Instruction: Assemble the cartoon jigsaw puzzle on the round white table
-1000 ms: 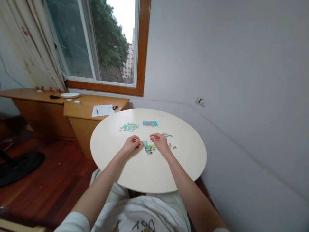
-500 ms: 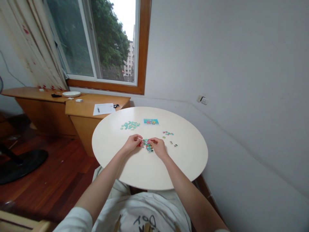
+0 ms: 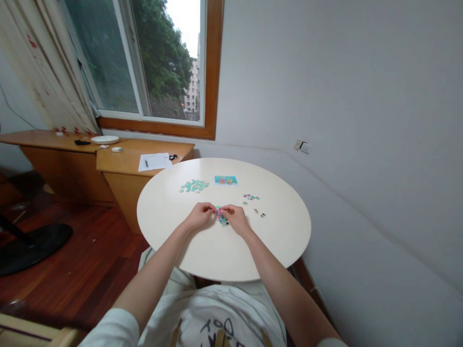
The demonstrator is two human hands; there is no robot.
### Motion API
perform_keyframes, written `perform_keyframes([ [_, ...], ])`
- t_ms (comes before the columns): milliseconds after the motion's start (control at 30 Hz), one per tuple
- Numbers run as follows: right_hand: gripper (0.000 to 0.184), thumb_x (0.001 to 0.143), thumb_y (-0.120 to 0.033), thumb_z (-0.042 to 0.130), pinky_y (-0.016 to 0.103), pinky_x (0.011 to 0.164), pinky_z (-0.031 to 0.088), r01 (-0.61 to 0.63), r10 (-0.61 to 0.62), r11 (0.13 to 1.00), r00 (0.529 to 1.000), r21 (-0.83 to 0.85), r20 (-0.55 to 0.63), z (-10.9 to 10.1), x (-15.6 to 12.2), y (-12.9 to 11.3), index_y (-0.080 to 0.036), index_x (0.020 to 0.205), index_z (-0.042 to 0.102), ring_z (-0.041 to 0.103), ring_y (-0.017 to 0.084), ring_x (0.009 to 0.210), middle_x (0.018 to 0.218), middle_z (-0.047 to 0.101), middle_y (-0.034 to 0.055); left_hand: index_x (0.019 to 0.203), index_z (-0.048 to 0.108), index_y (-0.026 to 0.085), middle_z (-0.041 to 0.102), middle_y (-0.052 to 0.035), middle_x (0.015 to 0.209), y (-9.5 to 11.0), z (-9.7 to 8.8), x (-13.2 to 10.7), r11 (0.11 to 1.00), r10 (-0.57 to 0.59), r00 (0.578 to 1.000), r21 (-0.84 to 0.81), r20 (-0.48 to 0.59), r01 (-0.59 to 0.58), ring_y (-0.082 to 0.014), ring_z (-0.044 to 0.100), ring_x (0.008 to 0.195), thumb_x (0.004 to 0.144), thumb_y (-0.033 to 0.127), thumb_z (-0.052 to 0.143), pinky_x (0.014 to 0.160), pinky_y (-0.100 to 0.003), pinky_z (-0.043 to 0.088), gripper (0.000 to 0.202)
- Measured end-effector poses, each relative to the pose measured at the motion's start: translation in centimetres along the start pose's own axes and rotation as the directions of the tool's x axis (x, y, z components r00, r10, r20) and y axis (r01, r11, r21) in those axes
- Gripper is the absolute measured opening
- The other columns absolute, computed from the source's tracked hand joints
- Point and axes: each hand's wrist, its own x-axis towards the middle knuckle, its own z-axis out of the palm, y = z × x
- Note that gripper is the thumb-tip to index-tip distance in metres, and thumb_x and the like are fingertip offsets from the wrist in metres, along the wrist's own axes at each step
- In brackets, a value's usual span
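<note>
So, L hand (image 3: 199,215) & R hand (image 3: 236,219) both have fingertips pinched, L at the edge of, R over, the joined puzzle section (image 3: 223,222), mid-table; can't tell if either grips a pc. Section looks part-built; left to fit: few loose pcs (image 3: 250,197) to R, big teal pile (image 3: 195,186) far L, by pic card (image 3: 226,180).

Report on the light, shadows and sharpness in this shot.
Head view: the sky past the window is washed out to white; head view: a soft shadow lies on the table beside the left forearm; head view: the puzzle section looks too small and soft for its details to read.
</note>
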Motion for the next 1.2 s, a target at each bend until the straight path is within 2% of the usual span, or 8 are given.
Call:
perform_keyframes([
  [167,0.02,0.064,-0.033,0.066,0.03,0.063,0.05,0.006,-0.006,1.0,0.999,0.014,0.052,-0.05,-0.33,-0.48,-0.015,0.071,0.067,0.062,0.015,0.061,0.067,0.069,0.0046,0.066,0.063,0.012,0.061,-0.0023,0.06,-0.32,0.2,-0.15,0.996,0.064,0.997,0.065,0.034,-0.066,-0.0104,0.047,0.055,0.071,0.031,0.053,0.056,-0.023,0.036,0.022],
  [300,0.022,0.064,-0.035,0.067,0.031,0.064,0.05,0.006,-0.009,1.0,0.997,0.029,0.081,0.01,-0.49,-0.71,-0.015,0.071,0.067,0.062,0.015,0.061,0.067,0.069,0.0047,0.067,0.062,0.011,0.059,-0.0022,0.06,-0.62,0.24,-0.15,0.99,0.081,0.996,0.113,0.039,-0.085,-0.0095,0.044,0.053,0.073,0.036,0.054,0.054,-0.022,0.034,0.027],
  [600,0.03,0.063,-0.043,0.068,0.032,0.066,0.051,0.004,-0.002,1.0,0.996,-0.023,0.085,0.17,-0.54,-0.75,-0.015,0.072,0.069,0.063,0.016,0.063,0.068,0.07,0.006,0.066,0.064,0.011,0.055,-0.0001,0.055,-0.66,0.09,-0.22,0.978,0.076,0.996,0.191,0.054,-0.085,-0.0085,0.039,0.051,0.073,0.037,0.054,0.051,-0.022,0.029,0.029],
  [733,0.026,0.063,-0.039,0.067,0.031,0.064,0.051,0.001,0.001,0.999,0.998,-0.038,0.06,0.13,-0.48,-0.69,-0.014,0.071,0.068,0.063,0.016,0.062,0.067,0.07,0.0056,0.064,0.064,0.011,0.053,0.0008,0.052,-0.65,0.16,-0.22,0.98,0.046,0.998,0.192,0.044,-0.054,-0.0086,0.038,0.05,0.072,0.035,0.055,0.051,-0.022,0.029,0.026],
  [967,0.018,0.064,-0.03,0.063,0.029,0.061,0.049,-0.004,0.005,0.998,1.0,-0.06,0.017,0.02,-0.28,-0.36,-0.014,0.071,0.067,0.061,0.015,0.06,0.064,0.068,0.0039,0.064,0.064,0.012,0.058,-0.0012,0.057,-0.52,0.24,-0.35,0.982,0.016,0.995,0.184,0.103,-0.035,-0.0093,0.043,0.052,0.069,0.028,0.054,0.052,-0.022,0.032,0.02],
  [1200,0.017,0.064,-0.029,0.06,0.027,0.059,0.047,0.009,-0.008,0.996,1.0,-0.094,0.01,0.03,-0.33,-0.46,-0.014,0.071,0.067,0.059,0.014,0.058,0.062,0.067,0.003,0.062,0.064,0.012,0.059,-0.0011,0.056,-0.53,0.42,-0.49,0.976,-0.017,0.995,0.217,0.102,-0.006,-0.0109,0.047,0.053,0.065,0.027,0.057,0.052,-0.022,0.036,0.016],
])
